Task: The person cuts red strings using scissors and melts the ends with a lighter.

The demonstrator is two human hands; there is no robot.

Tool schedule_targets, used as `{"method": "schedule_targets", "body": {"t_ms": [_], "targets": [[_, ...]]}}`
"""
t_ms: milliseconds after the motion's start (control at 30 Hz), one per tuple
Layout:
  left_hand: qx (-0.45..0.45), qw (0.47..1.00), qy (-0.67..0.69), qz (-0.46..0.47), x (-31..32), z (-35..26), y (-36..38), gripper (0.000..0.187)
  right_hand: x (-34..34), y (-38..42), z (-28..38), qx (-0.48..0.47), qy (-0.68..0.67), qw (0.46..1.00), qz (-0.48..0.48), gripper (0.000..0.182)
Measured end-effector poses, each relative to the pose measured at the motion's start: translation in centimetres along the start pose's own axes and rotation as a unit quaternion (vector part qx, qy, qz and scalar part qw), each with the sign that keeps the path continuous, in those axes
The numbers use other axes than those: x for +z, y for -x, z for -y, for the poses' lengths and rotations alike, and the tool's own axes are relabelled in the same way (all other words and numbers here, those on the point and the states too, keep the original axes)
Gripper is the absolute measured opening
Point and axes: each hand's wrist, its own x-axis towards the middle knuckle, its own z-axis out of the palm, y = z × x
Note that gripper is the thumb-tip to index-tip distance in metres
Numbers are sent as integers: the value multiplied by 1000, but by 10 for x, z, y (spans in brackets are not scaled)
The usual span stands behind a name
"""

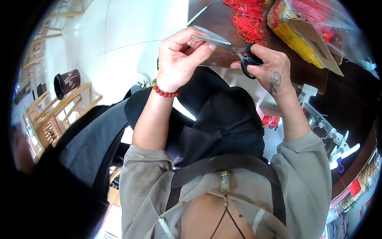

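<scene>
My right hand [272, 67] grips a pair of scissors [250, 63] by the black handles, fingers through the loops. The blades are spread and point left, and their tips reach my left hand [181, 57]. That hand, with a red bead bracelet [165, 94] at its wrist, is closed, thumb against the curled fingers. Whatever it may pinch is too small or hidden to make out. Beyond the scissors, a tangled pile of red cord [248, 22] lies on the dark brown table [215, 24].
A thin hooked tool [202, 13] with a pale handle lies at the table's left edge. On the right stand a cardboard box with yellow tape [295, 43] and a clear plastic bag [324, 16] over red material. A white metal bracket [324, 125] sits beside my right forearm. Wooden chairs [63, 109] are at left.
</scene>
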Motion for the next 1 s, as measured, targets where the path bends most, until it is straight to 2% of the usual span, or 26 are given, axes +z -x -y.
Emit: {"method": "schedule_targets", "body": {"t_ms": [200,400,667,800,900,1000], "targets": [[-20,999,49,-3,3,7,-1,4,-4,1,-2,25,28,998,46,41],[-18,999,40,3,3,7,-2,4,1,2,-3,23,18,999,25,41],[12,1000,11,1,2,9,-2,6,-9,-1,6,11,27,998,50,47],[-5,1000,9,7,0,8,0,8,-12,-2,8,23,33,997,69,49],[-1,1000,8,12,-1,9,0,8,-7,0,5,23,38,998,47,53],[-20,1000,23,7,1,7,0,6,-10,-1,6,21,24,998,57,49]]}}
